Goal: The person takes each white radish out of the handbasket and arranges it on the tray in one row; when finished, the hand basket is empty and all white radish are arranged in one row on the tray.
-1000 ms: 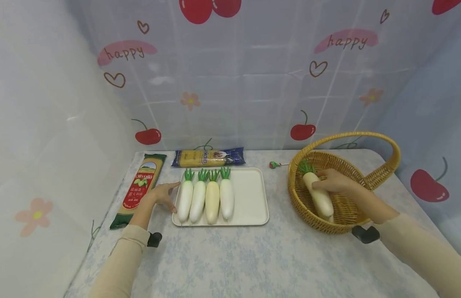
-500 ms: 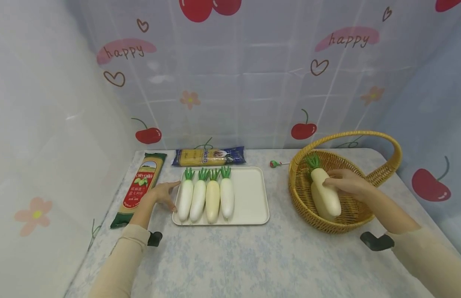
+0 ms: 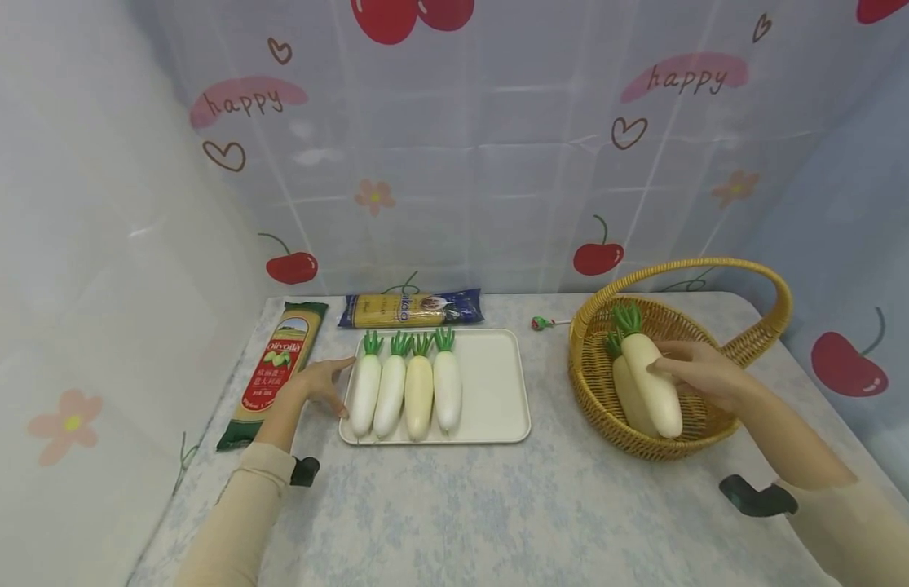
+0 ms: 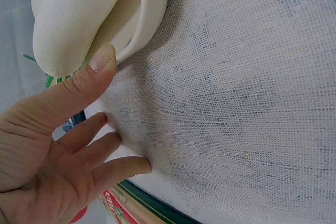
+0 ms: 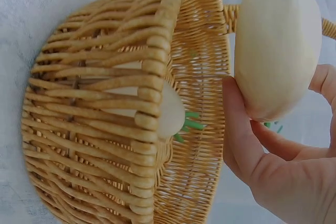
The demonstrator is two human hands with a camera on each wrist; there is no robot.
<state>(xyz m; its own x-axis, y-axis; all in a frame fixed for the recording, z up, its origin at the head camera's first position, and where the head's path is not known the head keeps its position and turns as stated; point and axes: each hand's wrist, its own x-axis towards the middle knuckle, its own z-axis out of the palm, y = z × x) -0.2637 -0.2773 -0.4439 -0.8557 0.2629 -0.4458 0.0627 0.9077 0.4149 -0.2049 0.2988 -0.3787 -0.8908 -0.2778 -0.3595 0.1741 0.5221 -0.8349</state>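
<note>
My right hand (image 3: 699, 371) grips a white radish (image 3: 654, 383) with green leaves, tilted over the wicker basket (image 3: 588, 412). In the right wrist view the thumb and fingers lie on either side of this radish (image 5: 278, 45), level with the basket's rim. Below it, another radish (image 3: 628, 397) lies inside the basket, partly covered. My left hand (image 3: 324, 383) rests at the left edge of a white tray (image 3: 496, 391), fingers spread and holding nothing. The left wrist view has its thumb right at the tray's rim. Several radishes (image 3: 419, 397) stand side by side on the tray, leaves toward the back.
A red-labelled pasta packet (image 3: 278, 367) lies left of the tray, partly behind the left hand. Behind the tray is a blue and yellow pasta packet (image 3: 410, 310). A lollipop (image 3: 542, 324) lies between tray and basket. The basket's tall handle (image 3: 689, 265) arches over it.
The right hand has lifted its radish and shifted slightly right, uncovering more of the other radish in the basket. The left hand stays in place.
</note>
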